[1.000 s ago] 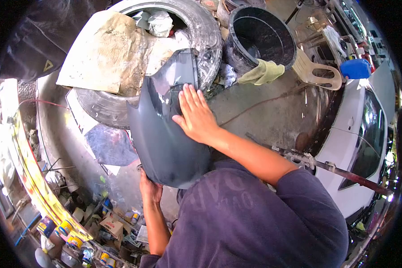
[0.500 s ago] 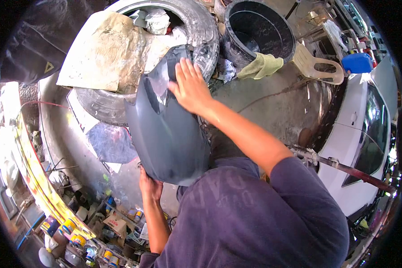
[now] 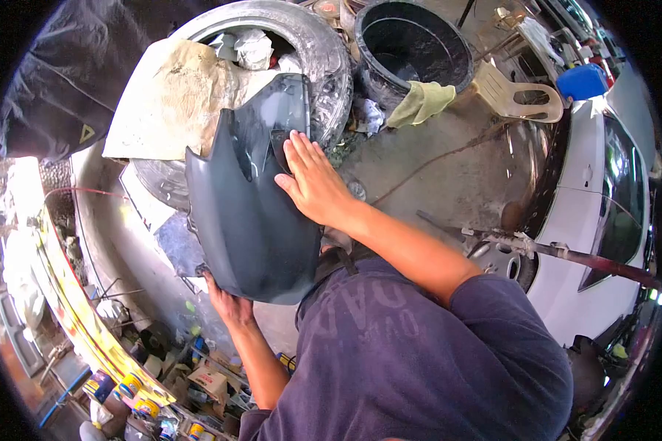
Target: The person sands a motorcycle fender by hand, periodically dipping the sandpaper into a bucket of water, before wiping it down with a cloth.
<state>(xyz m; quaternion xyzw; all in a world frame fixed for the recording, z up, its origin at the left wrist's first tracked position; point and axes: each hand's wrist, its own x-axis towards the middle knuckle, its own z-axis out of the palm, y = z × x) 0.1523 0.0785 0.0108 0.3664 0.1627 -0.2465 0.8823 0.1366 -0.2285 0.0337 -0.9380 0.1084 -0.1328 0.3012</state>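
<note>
A dark grey, curved vehicle body panel [image 3: 254,235] slants across the middle of the view, its far end over the old tyre. Beneath its lower left edge, my left hand [image 3: 232,303] is closed around the rim, with some fingers hidden. My right hand [image 3: 312,176] lies flat on the panel's right side, fingers extended together. Under those fingertips is a small dark flat piece, apparently sandpaper [image 3: 279,145], pressed against the surface. Wet-looking shine covers the panel's upper part.
Beyond the panel, a dusty tyre [image 3: 331,92] carries stained cardboard [image 3: 162,103] and crumpled paper. A black tub [image 3: 415,48] has a green cloth [image 3: 421,103] over its rim. A beige plastic chair [image 3: 504,92] and white car [image 3: 566,228] are at right; cans and clutter lie lower left.
My right hand has slid down the panel toward me, exposing the dark piece under its fingers. The panel and my left hand appear shifted slightly left as the view moved.
</note>
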